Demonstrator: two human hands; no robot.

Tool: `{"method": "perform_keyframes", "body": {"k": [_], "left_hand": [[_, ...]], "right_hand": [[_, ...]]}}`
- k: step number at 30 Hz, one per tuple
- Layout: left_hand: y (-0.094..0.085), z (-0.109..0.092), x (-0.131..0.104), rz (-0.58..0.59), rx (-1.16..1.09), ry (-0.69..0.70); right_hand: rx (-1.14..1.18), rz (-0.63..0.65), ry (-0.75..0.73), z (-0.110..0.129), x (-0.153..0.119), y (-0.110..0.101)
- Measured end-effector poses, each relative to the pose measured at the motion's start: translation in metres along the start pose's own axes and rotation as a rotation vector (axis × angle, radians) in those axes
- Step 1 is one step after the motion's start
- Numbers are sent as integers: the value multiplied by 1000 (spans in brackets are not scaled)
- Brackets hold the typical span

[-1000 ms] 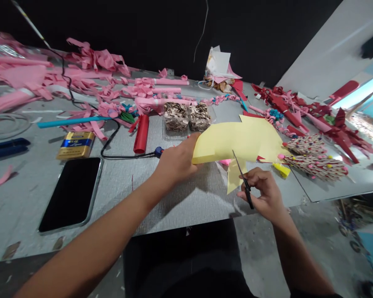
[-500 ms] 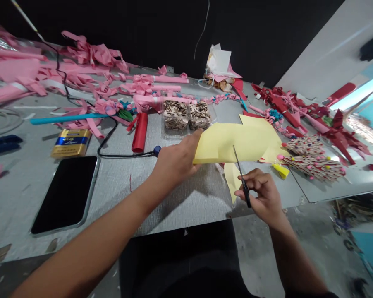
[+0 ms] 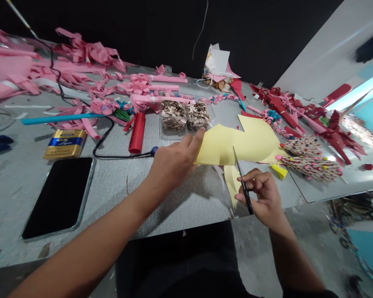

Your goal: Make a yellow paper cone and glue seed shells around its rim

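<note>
My left hand [image 3: 177, 155] grips the left end of a sheet of yellow paper [image 3: 254, 138], holding it just over the table. In my right hand [image 3: 262, 196] is a pair of scissors [image 3: 245, 191] with black handles, its blades pointing up against the front edge of the paper. Whether the blades are parted cannot be made out. A cut strip of yellow paper [image 3: 231, 186] hangs below the sheet, left of the scissors. Close behind my left hand stands a clear plastic box [image 3: 186, 117] with two compartments of small wooden-looking pieces.
A phone [image 3: 59, 198], a gold-and-blue packet [image 3: 65, 144] and a red roll [image 3: 137, 132] lie to the left. A black cable [image 3: 121, 156] runs there too. Pink strips [image 3: 90, 51] spread along the back. Studded cone-like pieces [image 3: 316, 167] lie right, near red scraps [image 3: 279, 101].
The yellow sheet has tilted flatter, and its left part sits slightly lower. The scissors have turned a little, handles lower. The whole view has shifted slightly.
</note>
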State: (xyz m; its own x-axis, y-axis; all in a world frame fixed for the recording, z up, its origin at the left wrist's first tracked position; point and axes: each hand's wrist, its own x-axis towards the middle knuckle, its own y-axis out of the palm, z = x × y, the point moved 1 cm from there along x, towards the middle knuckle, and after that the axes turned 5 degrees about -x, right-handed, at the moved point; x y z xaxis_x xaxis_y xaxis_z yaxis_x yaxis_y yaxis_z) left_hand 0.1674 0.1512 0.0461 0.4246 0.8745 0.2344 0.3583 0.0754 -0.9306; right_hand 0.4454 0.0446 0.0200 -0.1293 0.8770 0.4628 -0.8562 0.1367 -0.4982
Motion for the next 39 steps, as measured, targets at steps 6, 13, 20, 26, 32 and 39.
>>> {"method": "perform_keyframes", "body": {"k": [6, 13, 20, 26, 32, 39], "left_hand": [[-4, -3, -2, -14, 54, 34], [-5, -7, -4, -16, 206, 123], [0, -9, -5, -83, 247, 169], [3, -8, -5, -116, 252, 204], [5, -8, -6, -142, 266, 240], [7, -7, -5, -110, 251, 228]], "right_hand": [[-45, -21, -40, -1, -3, 0], [43, 19, 62, 5, -2, -7], [43, 13, 90, 9, -4, -6], [63, -10, 96, 10, -3, -5], [83, -29, 99, 11, -5, -5], [122, -54, 116, 8, -6, -1]]}}
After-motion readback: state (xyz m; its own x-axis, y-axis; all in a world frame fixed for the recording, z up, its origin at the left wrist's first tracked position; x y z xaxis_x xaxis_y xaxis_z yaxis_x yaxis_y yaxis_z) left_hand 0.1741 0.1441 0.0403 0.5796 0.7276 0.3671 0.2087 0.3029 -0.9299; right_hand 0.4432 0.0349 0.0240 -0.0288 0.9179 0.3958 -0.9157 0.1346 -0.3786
